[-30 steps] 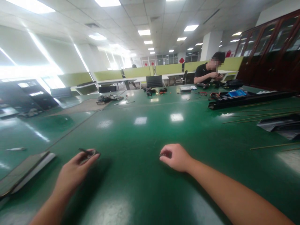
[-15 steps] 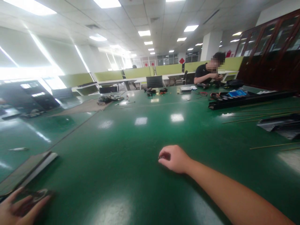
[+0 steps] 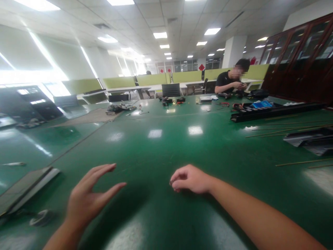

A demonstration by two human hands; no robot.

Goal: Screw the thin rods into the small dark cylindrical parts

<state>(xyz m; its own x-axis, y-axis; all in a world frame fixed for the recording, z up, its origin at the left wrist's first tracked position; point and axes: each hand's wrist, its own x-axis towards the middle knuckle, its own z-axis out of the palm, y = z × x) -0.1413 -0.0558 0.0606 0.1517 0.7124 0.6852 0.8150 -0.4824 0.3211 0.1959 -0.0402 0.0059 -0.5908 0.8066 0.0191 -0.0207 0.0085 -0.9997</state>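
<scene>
My left hand hovers over the green table with its fingers stretched out and apart, holding nothing. My right hand rests on the table with its fingers curled in, pinching something small and dark that I cannot make out. A small round dark part lies on the table to the far left of my left hand, apart from it.
A flat grey panel lies at the left edge. Thin rods and black trays sit at the right. A person in a black shirt works at the far side among scattered small parts.
My left hand carried a small dark part off to the lower left, left it on the table there, and has come back open toward the centre. My right hand shifted slightly left.
</scene>
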